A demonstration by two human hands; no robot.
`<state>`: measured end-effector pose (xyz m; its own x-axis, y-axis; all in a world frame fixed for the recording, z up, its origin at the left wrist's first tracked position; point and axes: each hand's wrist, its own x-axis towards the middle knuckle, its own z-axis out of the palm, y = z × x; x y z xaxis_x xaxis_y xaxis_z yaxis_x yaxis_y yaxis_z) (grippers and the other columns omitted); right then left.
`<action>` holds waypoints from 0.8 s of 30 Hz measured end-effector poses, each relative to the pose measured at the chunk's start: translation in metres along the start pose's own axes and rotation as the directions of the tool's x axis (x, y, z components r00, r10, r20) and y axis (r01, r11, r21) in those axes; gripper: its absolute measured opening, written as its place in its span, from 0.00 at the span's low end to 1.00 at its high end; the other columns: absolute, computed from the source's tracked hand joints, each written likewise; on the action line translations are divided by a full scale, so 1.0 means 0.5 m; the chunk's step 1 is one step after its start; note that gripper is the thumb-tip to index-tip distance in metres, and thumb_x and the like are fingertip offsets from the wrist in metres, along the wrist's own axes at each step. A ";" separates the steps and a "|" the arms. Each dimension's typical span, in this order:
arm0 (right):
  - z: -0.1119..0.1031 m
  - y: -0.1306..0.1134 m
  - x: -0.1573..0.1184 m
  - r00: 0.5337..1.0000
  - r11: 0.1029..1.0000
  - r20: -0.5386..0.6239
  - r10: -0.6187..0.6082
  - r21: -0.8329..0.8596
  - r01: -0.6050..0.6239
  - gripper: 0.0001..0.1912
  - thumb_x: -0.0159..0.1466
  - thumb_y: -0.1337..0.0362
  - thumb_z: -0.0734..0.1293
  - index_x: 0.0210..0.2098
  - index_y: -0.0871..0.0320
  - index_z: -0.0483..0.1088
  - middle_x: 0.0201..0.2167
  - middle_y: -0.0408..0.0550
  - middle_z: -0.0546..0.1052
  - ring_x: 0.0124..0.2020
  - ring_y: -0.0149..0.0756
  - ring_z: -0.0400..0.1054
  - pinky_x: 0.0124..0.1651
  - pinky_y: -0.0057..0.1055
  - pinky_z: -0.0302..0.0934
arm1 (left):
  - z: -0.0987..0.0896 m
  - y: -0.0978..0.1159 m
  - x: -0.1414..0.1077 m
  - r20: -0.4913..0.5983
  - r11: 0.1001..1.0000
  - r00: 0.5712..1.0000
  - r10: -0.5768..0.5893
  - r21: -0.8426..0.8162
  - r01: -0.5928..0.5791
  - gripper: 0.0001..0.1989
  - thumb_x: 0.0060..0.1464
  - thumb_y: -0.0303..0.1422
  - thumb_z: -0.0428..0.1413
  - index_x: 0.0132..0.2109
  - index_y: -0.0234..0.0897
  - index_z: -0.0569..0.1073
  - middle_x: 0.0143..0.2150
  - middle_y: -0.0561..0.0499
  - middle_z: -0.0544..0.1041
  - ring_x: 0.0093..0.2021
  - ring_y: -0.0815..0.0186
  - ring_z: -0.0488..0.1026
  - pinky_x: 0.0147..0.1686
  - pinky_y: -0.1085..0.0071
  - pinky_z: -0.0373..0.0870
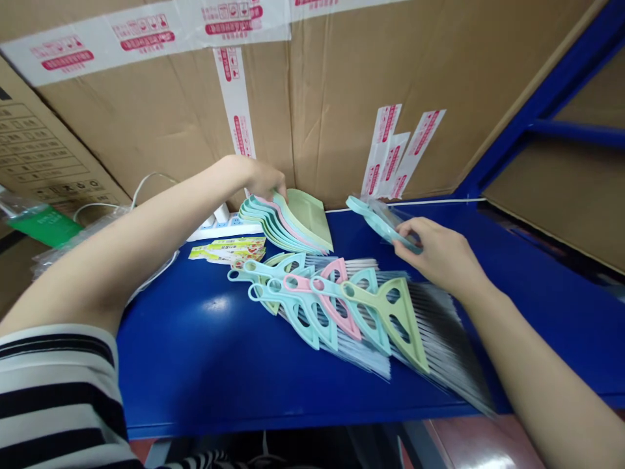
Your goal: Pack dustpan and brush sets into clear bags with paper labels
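My left hand point(268, 181) reaches to the back of the table, its fingers closed around the handle end of a pale green dustpan point(308, 218). That dustpan is the outermost of a nested stack of several dustpans point(280, 229), mostly light blue, with a pink one among them. At the right, my right hand point(434, 251) pinches a light-blue plastic piece point(374, 218) with clear film around it; whether it is a brush or a dustpan I cannot tell. Below lie overlapping hand brushes point(317, 296) in blue, pink and green, their grey bristles pointing right.
Cardboard boxes point(185, 124) with printed tape stand behind the blue table point(205, 371). A white power strip point(224, 227) and printed label cards point(227, 251) lie left of the stack. Clear plastic with a green panel point(46, 225) is at far left. A blue metal frame point(502, 124) rises at right.
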<state>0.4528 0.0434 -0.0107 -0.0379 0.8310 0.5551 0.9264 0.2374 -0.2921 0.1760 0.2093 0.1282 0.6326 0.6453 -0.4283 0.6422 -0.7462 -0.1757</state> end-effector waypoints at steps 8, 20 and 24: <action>0.002 0.001 0.000 1.000 1.000 0.008 -0.006 -0.007 0.006 0.04 0.57 0.61 0.62 0.27 0.50 0.60 0.29 0.46 0.75 0.27 0.42 0.70 0.28 0.35 0.60 | -0.014 0.027 0.014 0.083 0.996 0.996 -0.016 0.092 0.009 0.21 0.49 0.28 0.54 0.50 0.44 0.79 0.48 0.53 0.80 0.49 0.59 0.73 0.51 0.66 0.66; -0.001 0.003 0.000 1.000 1.000 0.008 -0.014 -0.002 0.014 0.04 0.57 0.61 0.62 0.27 0.50 0.61 0.29 0.46 0.76 0.26 0.42 0.70 0.28 0.36 0.59 | 0.011 -0.005 -0.006 0.044 0.998 0.998 0.048 0.035 -0.050 0.27 0.52 0.33 0.53 0.60 0.42 0.72 0.59 0.49 0.75 0.56 0.58 0.70 0.55 0.67 0.64; -0.002 0.002 0.000 1.000 1.000 0.013 -0.012 0.003 0.012 0.04 0.57 0.61 0.61 0.27 0.50 0.60 0.29 0.47 0.76 0.27 0.43 0.71 0.28 0.36 0.60 | 0.030 -0.026 -0.023 -0.007 0.992 0.996 0.092 -0.085 -0.092 0.26 0.55 0.33 0.51 0.61 0.38 0.70 0.62 0.48 0.72 0.59 0.60 0.69 0.58 0.68 0.61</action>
<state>0.4540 0.0429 -0.0103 -0.0538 0.8344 0.5485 0.9248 0.2488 -0.2878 0.1537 0.2092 0.1222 0.6917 0.5752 -0.4367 0.6158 -0.7857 -0.0594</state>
